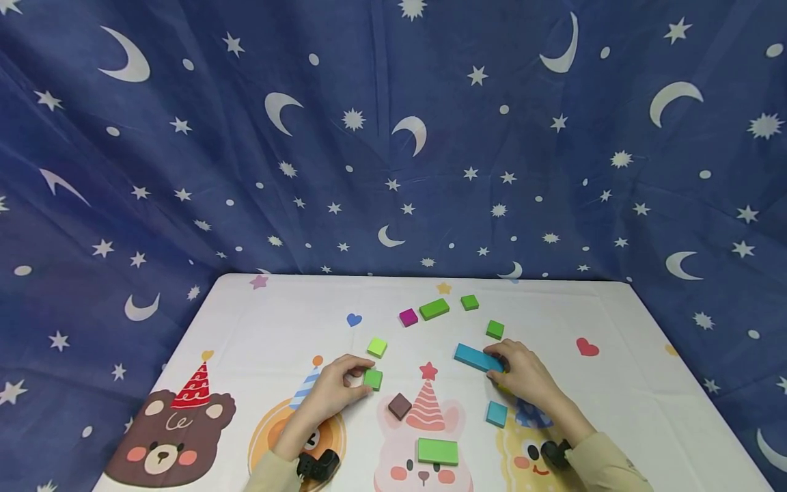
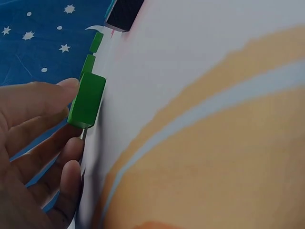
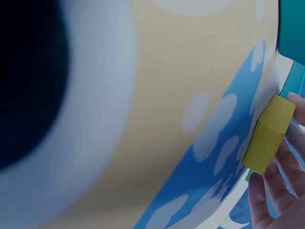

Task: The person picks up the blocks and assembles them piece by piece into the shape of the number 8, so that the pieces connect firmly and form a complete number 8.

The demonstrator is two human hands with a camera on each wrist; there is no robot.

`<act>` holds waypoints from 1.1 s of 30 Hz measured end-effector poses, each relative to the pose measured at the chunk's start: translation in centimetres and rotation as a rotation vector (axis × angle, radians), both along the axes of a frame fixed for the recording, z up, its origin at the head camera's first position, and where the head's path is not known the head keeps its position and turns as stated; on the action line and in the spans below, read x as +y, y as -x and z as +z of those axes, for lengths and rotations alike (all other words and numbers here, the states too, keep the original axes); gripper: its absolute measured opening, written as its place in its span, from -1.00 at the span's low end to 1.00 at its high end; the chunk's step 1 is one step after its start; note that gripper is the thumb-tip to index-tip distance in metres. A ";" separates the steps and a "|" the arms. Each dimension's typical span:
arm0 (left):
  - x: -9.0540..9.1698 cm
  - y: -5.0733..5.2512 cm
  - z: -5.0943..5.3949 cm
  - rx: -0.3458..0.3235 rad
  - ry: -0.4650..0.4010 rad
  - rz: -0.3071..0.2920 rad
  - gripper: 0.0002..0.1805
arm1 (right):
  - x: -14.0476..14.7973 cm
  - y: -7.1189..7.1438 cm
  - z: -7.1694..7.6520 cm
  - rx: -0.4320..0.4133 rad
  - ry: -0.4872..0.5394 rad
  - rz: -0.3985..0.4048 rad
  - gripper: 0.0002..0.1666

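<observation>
My left hand (image 1: 334, 388) pinches a small green block (image 1: 373, 380) between thumb and index finger at the table's middle left. In the left wrist view the green block (image 2: 89, 99) stands at the fingertips, the other fingers loosely bent. To the right, my right hand (image 1: 525, 372) grips the near right end of a long blue block (image 1: 475, 357) with thumb and index finger. A yellow block (image 3: 269, 136) sits by that hand's fingers, mostly hidden under it in the head view. A square blue block (image 1: 496, 414) lies just nearer than the right hand.
Beyond the left hand lies a lime block (image 1: 377, 348); a brown block (image 1: 399, 406) and a green rectangular block (image 1: 438, 452) are nearer. Farther back are a magenta block (image 1: 408, 317), a long green block (image 1: 434, 309) and two small green blocks (image 1: 470, 302). A starry curtain (image 1: 344, 150) hangs behind.
</observation>
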State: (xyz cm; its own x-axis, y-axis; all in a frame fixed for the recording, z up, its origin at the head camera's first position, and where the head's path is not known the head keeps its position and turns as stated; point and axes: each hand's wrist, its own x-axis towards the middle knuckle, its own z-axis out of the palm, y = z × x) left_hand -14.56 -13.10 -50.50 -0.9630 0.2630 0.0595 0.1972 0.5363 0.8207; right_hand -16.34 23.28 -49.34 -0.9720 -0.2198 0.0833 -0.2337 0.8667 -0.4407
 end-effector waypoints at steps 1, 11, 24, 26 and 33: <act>0.0 0.0 0.0 0.005 0.004 -0.004 -0.61 | 0.0 0.0 0.0 0.002 0.001 0.000 -0.56; 0.0 0.1 -0.2 0.016 0.018 -0.024 -0.61 | 0.0 0.1 -0.1 0.017 -0.006 0.004 -0.57; -0.1 0.3 -0.6 0.055 0.023 -0.033 -0.63 | -0.1 0.2 -0.1 0.008 -0.006 -0.006 -0.59; -0.1 0.2 -0.6 0.072 0.024 -0.037 -0.64 | -0.1 0.2 -0.1 0.008 -0.006 -0.005 -0.59; 0.0 0.2 -0.5 0.047 0.029 -0.020 -0.65 | -0.1 0.3 -0.1 0.004 -0.005 -0.007 -0.59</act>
State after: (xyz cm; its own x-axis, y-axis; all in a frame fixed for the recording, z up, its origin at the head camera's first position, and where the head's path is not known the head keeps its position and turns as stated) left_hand -14.79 -13.14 -51.03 -0.9539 0.2841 0.0968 0.2460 0.5551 0.7946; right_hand -16.61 23.19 -49.44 -0.9732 -0.2132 0.0862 -0.2293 0.8708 -0.4350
